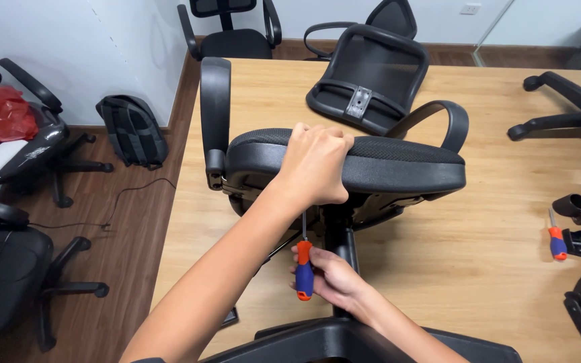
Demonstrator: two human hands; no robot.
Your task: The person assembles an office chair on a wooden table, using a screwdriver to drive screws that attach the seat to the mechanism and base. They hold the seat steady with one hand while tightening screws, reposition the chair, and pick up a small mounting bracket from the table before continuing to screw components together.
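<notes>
Chair seat (371, 165) lies on its side on the counter (492, 222), underside toward the person, so its fittings can be reached. From the left, the left hand (314, 165) is clamped over the seat's edge, steadying it. Below, the right hand (327, 275) is closed around an orange-and-blue screwdriver (304, 269), shaft pointing up under the seat; far right lies a second screwdriver (557, 242).

A wooden table (506, 202) carries a chair backrest (371, 74) and spare screwdriver (557, 242).

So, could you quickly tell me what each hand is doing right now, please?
Left hand: closed, gripping the front edge of the black chair seat.
Right hand: closed around the orange-and-blue screwdriver.
</notes>
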